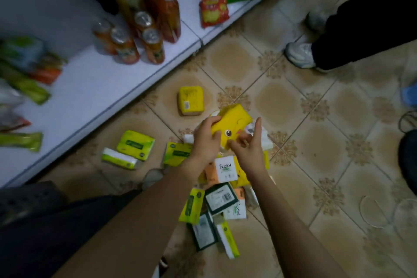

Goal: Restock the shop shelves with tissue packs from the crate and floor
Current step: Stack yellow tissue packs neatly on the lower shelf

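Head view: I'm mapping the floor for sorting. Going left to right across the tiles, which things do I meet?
In order: lime pack by the shelf → square yellow pack → held yellow pack → white shoe.
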